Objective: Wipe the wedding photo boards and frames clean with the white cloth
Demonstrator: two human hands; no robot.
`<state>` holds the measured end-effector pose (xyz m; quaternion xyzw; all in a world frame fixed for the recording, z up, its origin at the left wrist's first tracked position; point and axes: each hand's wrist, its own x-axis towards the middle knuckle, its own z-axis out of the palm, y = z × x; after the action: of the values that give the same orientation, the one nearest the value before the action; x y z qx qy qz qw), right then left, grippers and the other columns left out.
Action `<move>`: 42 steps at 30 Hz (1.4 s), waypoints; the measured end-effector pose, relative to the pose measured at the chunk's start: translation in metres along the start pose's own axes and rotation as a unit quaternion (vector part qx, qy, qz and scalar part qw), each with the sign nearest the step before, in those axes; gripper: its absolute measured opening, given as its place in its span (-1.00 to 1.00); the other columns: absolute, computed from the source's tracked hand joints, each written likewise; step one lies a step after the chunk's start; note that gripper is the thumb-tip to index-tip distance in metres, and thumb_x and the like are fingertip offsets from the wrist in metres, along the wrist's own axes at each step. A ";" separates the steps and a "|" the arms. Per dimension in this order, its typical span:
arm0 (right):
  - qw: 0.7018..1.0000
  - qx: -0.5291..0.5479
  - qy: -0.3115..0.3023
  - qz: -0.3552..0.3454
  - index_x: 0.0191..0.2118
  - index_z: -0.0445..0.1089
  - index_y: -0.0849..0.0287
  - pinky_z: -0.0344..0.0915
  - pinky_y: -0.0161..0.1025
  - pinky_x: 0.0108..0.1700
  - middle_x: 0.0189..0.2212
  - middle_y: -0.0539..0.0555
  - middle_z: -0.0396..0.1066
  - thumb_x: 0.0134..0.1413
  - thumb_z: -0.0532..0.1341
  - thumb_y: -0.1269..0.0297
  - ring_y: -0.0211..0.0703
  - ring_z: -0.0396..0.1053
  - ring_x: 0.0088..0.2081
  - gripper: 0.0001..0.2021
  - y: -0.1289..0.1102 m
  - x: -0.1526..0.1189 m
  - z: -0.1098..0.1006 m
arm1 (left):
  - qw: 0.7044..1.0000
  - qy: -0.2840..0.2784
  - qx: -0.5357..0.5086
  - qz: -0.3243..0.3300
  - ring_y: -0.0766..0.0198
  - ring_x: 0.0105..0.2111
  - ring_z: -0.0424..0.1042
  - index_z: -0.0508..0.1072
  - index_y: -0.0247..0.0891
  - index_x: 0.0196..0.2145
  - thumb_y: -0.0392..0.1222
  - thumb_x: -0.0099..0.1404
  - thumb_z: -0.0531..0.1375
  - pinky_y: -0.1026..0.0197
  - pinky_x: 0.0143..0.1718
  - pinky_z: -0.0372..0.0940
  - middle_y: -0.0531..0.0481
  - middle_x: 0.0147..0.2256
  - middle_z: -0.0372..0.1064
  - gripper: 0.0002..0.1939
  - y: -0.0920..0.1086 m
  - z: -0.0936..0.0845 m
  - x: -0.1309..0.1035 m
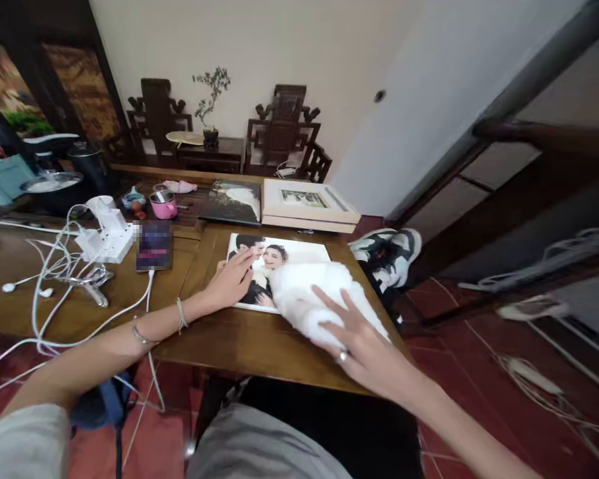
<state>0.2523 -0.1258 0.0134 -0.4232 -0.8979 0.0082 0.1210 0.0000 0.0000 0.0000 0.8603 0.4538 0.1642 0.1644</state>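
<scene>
A photo panel (304, 251) showing two people lies flat on the wooden table (219, 342). My left hand (232, 278) rests on its left part with the fingers apart, holding nothing. A bunched white cloth (324, 293) covers the panel's right part and reaches past it onto the table. My right hand (352, 329), with a ring on one finger, presses on the cloth with its fingers spread; the thumb's side is partly hidden.
Behind the panel lie a dark album (232, 201) and a stack of pale framed boxes (304, 203). On the left are a phone (154, 246), white cables, a power strip (112, 239) and a pink cup (164, 205). Sneakers (389, 256) stand beyond the table's right edge.
</scene>
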 end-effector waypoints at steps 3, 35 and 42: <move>1.000 -0.002 -0.006 -0.006 -0.26 0.40 0.23 -0.12 0.33 0.27 0.31 0.38 -0.04 0.14 0.04 0.47 0.20 -0.11 0.33 -0.81 0.000 0.003 0.001 | 1.000 0.014 0.000 0.003 0.19 0.33 -0.12 0.10 -0.19 0.28 -0.21 0.41 -0.13 -0.04 0.26 -0.04 -0.07 0.32 -0.06 -0.50 -0.005 0.002 0.001; 0.988 0.067 0.033 0.136 -0.08 0.42 0.18 -0.09 0.28 0.25 0.03 0.22 0.42 0.28 -0.07 0.18 0.19 0.29 0.13 -0.64 0.101 0.083 0.004 | 0.999 0.027 -0.019 0.030 0.13 0.32 -0.06 0.17 -0.21 0.22 -0.19 0.40 -0.08 -0.10 0.25 0.00 -0.10 0.29 0.05 -0.54 -0.014 -0.001 0.003; 0.992 0.020 0.038 0.120 -0.03 0.38 0.26 -0.07 0.29 0.23 0.16 0.34 0.28 0.28 -0.03 0.17 0.20 0.12 0.24 -0.64 0.085 0.077 0.009 | 0.999 0.022 -0.020 0.022 0.16 0.32 -0.08 0.13 -0.19 0.24 -0.18 0.41 -0.12 -0.09 0.24 -0.01 -0.09 0.30 0.02 -0.53 -0.015 0.000 0.004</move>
<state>0.2675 -0.0116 0.0115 -0.5251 -0.8352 0.0241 0.1617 -0.0090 0.0112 -0.0060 0.8629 0.4349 0.1952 0.1677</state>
